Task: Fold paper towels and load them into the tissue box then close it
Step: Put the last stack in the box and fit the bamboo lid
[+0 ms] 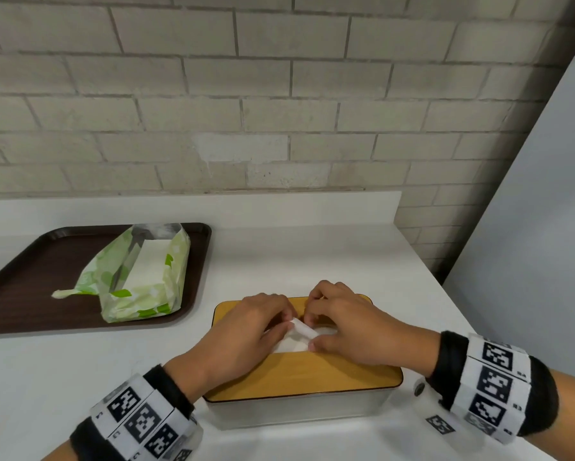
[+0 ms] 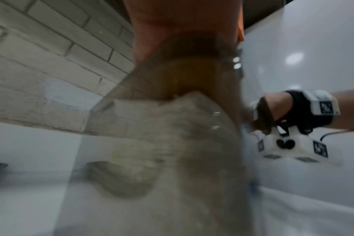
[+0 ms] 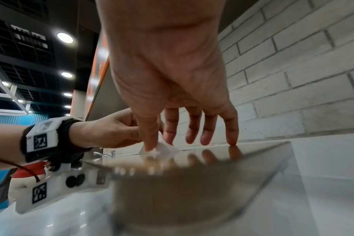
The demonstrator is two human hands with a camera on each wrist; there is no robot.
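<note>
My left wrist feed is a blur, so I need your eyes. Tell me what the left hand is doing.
Observer: The left hand pinches a white paper towel at the opening in the yellow lid of the tissue box.
Operator: Report the right hand.
Observer: The right hand pinches the same towel; its little fingertip touches the lid.
Operator: Locate the spare towels.
Observer: In an opened green package on the brown tray, left of the box.

One tissue box point(image 1: 299, 374) — one tray point(image 1: 30, 277) — one towel pack point(image 1: 143, 277) — two hands.
</note>
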